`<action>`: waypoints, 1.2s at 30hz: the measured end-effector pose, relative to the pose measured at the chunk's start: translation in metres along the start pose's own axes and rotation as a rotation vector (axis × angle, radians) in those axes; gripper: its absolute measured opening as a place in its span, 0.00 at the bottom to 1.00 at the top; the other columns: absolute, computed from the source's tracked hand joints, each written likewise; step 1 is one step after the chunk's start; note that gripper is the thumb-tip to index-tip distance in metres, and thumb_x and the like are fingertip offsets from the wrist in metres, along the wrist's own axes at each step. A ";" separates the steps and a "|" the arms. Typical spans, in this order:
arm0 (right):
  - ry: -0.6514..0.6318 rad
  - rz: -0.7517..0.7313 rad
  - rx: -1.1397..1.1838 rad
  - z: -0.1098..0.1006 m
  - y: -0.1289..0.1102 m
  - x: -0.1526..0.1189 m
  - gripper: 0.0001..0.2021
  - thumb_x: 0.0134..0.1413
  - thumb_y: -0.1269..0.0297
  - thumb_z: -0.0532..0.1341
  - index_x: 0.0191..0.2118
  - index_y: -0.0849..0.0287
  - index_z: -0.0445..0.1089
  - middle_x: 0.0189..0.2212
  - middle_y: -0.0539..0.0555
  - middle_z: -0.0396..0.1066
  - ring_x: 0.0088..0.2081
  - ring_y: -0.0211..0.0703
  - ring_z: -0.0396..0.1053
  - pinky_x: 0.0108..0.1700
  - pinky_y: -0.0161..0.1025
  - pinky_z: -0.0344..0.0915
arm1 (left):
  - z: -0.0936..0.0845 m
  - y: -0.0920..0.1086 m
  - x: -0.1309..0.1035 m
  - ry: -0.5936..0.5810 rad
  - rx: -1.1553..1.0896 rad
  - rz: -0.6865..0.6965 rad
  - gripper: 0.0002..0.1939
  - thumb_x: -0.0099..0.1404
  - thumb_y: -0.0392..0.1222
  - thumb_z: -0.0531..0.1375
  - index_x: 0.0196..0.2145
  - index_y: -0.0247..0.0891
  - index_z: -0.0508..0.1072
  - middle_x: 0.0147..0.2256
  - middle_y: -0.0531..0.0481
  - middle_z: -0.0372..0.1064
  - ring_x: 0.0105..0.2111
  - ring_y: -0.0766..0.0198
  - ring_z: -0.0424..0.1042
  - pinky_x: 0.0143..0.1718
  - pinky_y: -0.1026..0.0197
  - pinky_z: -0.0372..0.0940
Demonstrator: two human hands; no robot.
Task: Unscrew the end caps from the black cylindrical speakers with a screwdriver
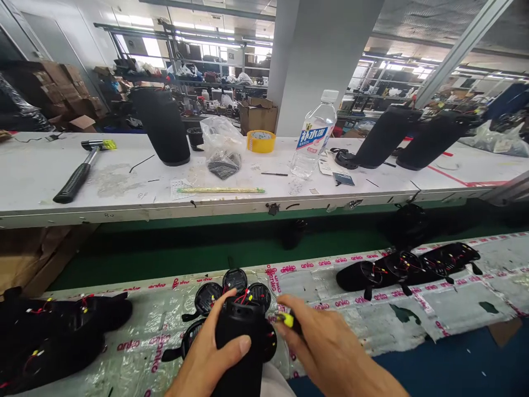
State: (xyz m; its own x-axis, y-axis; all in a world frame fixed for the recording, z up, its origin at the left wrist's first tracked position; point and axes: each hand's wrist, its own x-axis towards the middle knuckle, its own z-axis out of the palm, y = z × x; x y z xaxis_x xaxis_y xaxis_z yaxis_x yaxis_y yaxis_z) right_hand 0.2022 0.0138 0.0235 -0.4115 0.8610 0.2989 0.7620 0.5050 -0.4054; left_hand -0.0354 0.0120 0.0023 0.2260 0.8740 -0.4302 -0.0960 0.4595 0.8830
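Observation:
My left hand is wrapped round the upper part of a black cylindrical speaker body, its thumb lying across the front. Just right of that body, my right hand is closed on a small tool with a yellow-and-black handle, whose tip is too small to make out. Behind and beside the held body lie several round black caps with red wires and small connectors. Part of another cap shows between the body and my right hand.
Black cylinders with wires lie at left and right on the plastic-covered surface. Beyond, a white bench holds a hammer, upright cylinder, yellow tape and a bottle.

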 end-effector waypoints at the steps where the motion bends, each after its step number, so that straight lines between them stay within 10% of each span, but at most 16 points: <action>1: -0.036 0.008 0.014 0.005 -0.001 -0.002 0.11 0.74 0.63 0.52 0.58 0.54 0.58 0.39 0.50 0.80 0.33 0.45 0.80 0.32 0.39 0.67 | -0.002 -0.001 -0.001 0.005 -0.041 -0.041 0.45 0.58 0.58 0.68 0.69 0.45 0.59 0.61 0.43 0.73 0.62 0.41 0.70 0.65 0.44 0.60; 10: -0.091 -0.033 -0.049 0.023 -0.003 -0.008 0.07 0.69 0.65 0.58 0.50 0.52 0.59 0.35 0.46 0.78 0.31 0.45 0.79 0.30 0.39 0.66 | -0.005 0.007 0.002 -0.198 -0.221 -0.058 0.40 0.54 0.55 0.73 0.61 0.40 0.71 0.53 0.41 0.80 0.55 0.40 0.76 0.56 0.46 0.69; 36: -0.220 -0.246 -0.293 0.008 -0.008 0.008 0.14 0.61 0.71 0.65 0.42 0.53 0.57 0.28 0.44 0.72 0.24 0.44 0.75 0.21 0.42 0.55 | 0.000 0.013 0.003 -0.128 0.201 0.065 0.44 0.56 0.57 0.69 0.66 0.48 0.60 0.58 0.46 0.74 0.59 0.42 0.70 0.62 0.46 0.61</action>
State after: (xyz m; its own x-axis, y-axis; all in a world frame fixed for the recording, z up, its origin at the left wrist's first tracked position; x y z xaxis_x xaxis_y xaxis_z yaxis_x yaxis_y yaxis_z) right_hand 0.1888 0.0167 0.0221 -0.6708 0.7259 0.1519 0.7248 0.6851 -0.0735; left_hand -0.0362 0.0201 0.0125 0.3475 0.8678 -0.3553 0.0772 0.3512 0.9331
